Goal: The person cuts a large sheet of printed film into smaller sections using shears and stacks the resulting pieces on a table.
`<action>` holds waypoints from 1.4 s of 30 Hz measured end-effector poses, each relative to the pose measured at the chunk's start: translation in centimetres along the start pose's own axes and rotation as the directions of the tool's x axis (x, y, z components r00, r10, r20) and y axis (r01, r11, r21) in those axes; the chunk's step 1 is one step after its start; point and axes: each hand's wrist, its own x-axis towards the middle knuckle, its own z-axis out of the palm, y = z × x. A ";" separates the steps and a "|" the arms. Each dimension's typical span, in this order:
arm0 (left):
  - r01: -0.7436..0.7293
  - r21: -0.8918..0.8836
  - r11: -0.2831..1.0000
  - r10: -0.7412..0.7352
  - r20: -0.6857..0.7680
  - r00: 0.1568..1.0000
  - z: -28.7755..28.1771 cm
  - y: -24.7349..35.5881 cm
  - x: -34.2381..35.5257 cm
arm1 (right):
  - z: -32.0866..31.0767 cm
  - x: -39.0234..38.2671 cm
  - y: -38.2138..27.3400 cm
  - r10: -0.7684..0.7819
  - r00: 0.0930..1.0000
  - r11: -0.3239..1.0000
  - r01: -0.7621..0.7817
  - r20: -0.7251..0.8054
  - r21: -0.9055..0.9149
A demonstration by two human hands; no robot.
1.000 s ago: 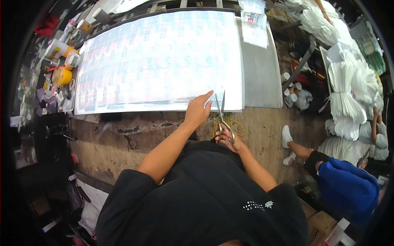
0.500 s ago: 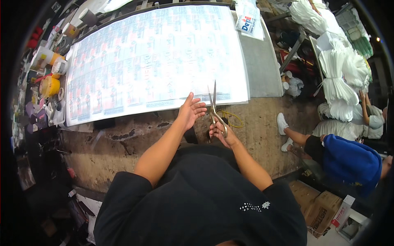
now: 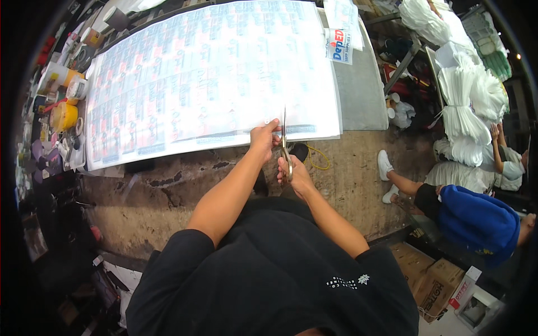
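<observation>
A large white sheet [image 3: 185,84], printed with rows of faint blue and red labels, spreads over the table in front of me. My left hand [image 3: 264,140] is at its near edge, thumb on top and fingers curled in, pinching the sheet. Just to the right, my right hand [image 3: 297,176] grips metal scissors [image 3: 284,144] by the handles. Their blades point away from me over the sheet's near edge and look closed together. How far the blades reach under or over the sheet is hard to tell.
Paint tubs, including a yellow tub [image 3: 63,116], crowd the table's left side. Small printed clear sheets [image 3: 339,47] lie at the far right. Bundled white material [image 3: 457,106] fills a rack, with a person in blue [image 3: 479,221] nearby. A yellow cord [image 3: 320,159] lies on the floor.
My left hand has gone from spread fingers to a pinch at the sheet's edge. The scissors' blades have closed from a narrow gap, and both have shifted slightly.
</observation>
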 end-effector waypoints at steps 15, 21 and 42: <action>0.022 0.143 0.989 -0.023 0.005 1.000 -0.2 0.4 -0.2 | 0.1 0.2 -1.3 -0.103 0.988 0.986 0.087 -0.111 -0.142; 0.037 0.138 0.990 -0.037 -0.003 0.999 -0.9 -0.1 -0.2 | 0.0 2.3 -3.3 -0.085 0.992 0.992 0.075 -0.096 -0.102; 0.043 0.055 0.998 -0.046 0.056 0.997 -1.9 0.6 -1.2 | -0.1 5.2 -4.8 -0.096 0.984 0.985 0.073 -0.148 -0.156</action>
